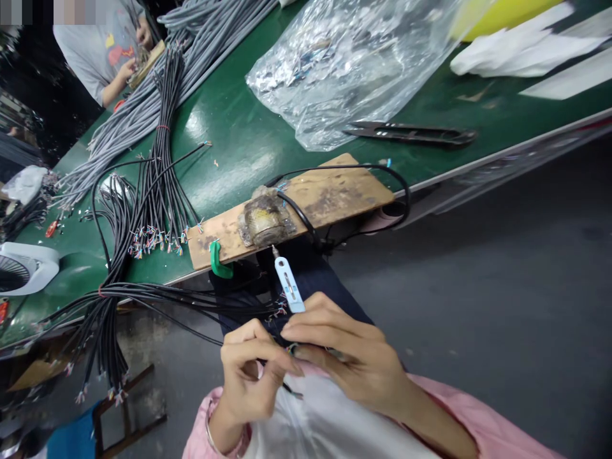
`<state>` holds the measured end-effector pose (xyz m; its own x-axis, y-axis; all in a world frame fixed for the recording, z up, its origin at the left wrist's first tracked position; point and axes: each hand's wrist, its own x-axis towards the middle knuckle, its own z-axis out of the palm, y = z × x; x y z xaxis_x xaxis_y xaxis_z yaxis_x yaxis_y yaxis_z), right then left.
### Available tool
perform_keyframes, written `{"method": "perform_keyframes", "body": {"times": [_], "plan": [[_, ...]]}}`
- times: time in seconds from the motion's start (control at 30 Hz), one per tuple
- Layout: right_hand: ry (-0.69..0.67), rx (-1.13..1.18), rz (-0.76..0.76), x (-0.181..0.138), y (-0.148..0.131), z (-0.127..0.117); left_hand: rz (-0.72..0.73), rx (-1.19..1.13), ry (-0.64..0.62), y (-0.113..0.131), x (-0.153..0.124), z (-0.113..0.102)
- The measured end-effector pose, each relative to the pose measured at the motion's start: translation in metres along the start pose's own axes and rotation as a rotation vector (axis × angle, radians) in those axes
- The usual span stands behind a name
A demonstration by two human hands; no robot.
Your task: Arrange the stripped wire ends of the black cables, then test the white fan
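In the head view, my left hand is closed in a pinch on a thin black cable, a short end of which shows below the fingers. My right hand pinches at the same spot, where tiny coloured wires show between the fingertips; the fingers hide most of them. Just above my right fingers is a light blue tool with a metal tip that reaches up to a worn, yellowish rounded block. That block is fixed on a wooden board at the table edge.
Bundled black cables and grey cables lie across the green table. Thread snips rest beside a clear plastic bag. A green clamp grips the board. Across the table, a person works. A white fan stands left.
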<state>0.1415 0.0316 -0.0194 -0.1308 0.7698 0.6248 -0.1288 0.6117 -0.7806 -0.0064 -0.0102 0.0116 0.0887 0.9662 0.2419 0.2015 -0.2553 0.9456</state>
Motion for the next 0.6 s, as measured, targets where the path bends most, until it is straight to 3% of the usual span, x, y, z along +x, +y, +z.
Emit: {"method": "perform_keyframes", "body": {"times": [0.1, 0.2, 0.37, 0.6], "plan": [[-0.01, 0.064, -0.001, 0.001, 0.004, 0.003, 0.002, 0.043, -0.021, 0.002, 0.001, 0.0], [-0.059, 0.211, 0.197, 0.005, 0.007, -0.001, 0.066, 0.18, -0.004, 0.003, 0.0, 0.005], [0.031, 0.368, 0.675, 0.025, 0.016, -0.007, 0.272, 0.464, 0.224, 0.002, -0.006, 0.024], [0.061, 0.68, 0.95, 0.047, 0.022, 0.011, 0.432, 0.605, 0.459, 0.001, 0.006, 0.042]]}}
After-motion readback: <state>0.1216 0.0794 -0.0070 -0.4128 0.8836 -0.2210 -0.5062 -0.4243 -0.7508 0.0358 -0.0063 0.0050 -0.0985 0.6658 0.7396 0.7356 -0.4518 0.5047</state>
